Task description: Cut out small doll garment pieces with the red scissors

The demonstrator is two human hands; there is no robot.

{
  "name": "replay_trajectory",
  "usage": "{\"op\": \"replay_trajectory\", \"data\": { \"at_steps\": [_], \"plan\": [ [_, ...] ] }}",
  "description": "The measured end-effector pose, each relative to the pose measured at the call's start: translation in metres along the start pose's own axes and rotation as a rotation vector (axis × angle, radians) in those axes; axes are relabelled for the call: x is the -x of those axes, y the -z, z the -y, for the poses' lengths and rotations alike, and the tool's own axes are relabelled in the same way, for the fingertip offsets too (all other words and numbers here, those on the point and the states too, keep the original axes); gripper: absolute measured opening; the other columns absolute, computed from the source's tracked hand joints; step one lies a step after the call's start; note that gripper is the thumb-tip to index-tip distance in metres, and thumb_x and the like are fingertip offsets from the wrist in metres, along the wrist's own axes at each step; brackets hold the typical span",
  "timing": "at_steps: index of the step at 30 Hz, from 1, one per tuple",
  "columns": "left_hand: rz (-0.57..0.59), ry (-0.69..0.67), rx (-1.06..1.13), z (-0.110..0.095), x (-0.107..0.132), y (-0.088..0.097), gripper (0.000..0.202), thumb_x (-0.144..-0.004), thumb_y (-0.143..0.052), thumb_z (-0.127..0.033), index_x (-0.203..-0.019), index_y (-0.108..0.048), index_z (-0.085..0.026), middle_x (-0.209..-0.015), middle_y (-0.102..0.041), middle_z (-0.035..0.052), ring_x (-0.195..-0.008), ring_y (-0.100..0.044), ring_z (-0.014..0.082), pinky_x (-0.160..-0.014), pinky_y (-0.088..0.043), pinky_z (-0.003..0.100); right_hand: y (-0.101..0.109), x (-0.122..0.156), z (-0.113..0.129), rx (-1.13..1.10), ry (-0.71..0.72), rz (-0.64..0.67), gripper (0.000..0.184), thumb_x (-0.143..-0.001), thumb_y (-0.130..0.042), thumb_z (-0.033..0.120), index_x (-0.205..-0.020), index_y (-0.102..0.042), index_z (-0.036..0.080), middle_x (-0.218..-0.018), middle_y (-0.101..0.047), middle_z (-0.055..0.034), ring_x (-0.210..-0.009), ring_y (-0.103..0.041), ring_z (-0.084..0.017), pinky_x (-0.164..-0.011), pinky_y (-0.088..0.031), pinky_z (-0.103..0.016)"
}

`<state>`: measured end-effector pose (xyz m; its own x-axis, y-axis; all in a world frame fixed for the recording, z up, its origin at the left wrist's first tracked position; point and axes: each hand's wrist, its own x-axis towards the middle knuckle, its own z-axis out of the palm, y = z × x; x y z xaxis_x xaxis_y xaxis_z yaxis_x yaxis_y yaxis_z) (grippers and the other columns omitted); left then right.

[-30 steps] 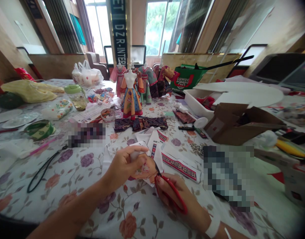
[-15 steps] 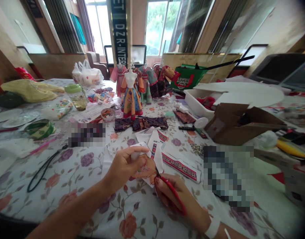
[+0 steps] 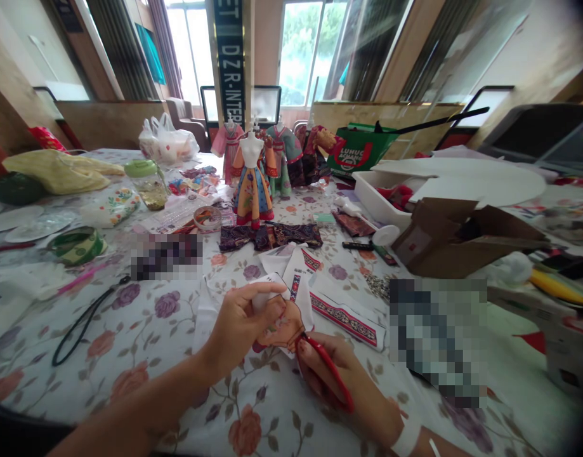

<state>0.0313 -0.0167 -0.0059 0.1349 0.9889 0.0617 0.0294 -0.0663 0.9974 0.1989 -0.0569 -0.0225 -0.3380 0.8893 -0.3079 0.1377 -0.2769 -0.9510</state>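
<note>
My left hand (image 3: 241,324) pinches a white-backed piece of paper or cloth printed with an orange floral pattern (image 3: 284,327). My right hand (image 3: 329,374) holds red-handled scissors (image 3: 330,370), with their blades at the edge of the printed piece. The hand covers part of the scissors, and the blades are mostly hidden. Beneath both hands lie white offcuts (image 3: 291,266) and a strip of red woven trim (image 3: 346,320) on a floral tablecloth (image 3: 129,381).
Dolls in costume, one on a white dress form (image 3: 252,190), stand ahead. A white tray (image 3: 374,197) and a cardboard box (image 3: 443,238) sit to the right. A glass jar (image 3: 147,185) and a black cord (image 3: 84,324) lie left.
My left hand has turned the printed piece slightly, showing more of its orange pattern. The scissors have shifted a little along its edge.
</note>
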Motion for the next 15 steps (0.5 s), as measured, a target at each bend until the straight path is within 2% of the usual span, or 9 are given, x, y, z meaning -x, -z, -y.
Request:
{"op": "replay_trajectory", "data": {
  "at_steps": [3,6,15],
  "plan": [
    [-0.003,-0.048,-0.034,0.001,0.0001,0.0009,0.022,-0.077,-0.067,-0.032,-0.093,-0.073,-0.017,-0.083,-0.07,0.0037,-0.065,-0.058,0.0115,-0.059,-0.046,0.02,-0.0001,0.0001,0.0,-0.017,0.0,0.011,0.058,-0.075,-0.049,0.073,-0.057,-0.041,0.019,-0.04,-0.039,0.0071,-0.03,-0.031,-0.004,-0.03,-0.02,-0.017],
    [0.017,-0.033,-0.008,0.0038,0.0003,0.0018,0.023,-0.079,-0.065,-0.03,-0.097,-0.073,-0.018,-0.092,-0.072,0.0062,-0.077,-0.062,0.0163,-0.069,-0.049,0.024,0.0001,-0.0002,-0.0026,-0.03,0.034,0.016,0.055,-0.077,-0.053,0.068,-0.057,-0.042,0.018,-0.04,-0.039,0.0074,-0.03,-0.031,-0.004,-0.031,-0.021,-0.016],
    [0.014,-0.004,-0.02,0.0068,-0.0008,0.0021,0.026,-0.075,-0.069,-0.033,-0.096,-0.073,-0.018,-0.073,-0.069,0.0036,-0.063,-0.059,0.0156,-0.056,-0.047,0.024,0.0011,-0.0011,-0.0052,-0.001,0.032,0.01,0.055,-0.077,-0.05,0.07,-0.058,-0.042,0.019,-0.042,-0.039,0.0068,-0.031,-0.031,-0.004,-0.03,-0.021,-0.017]
  ]
}}
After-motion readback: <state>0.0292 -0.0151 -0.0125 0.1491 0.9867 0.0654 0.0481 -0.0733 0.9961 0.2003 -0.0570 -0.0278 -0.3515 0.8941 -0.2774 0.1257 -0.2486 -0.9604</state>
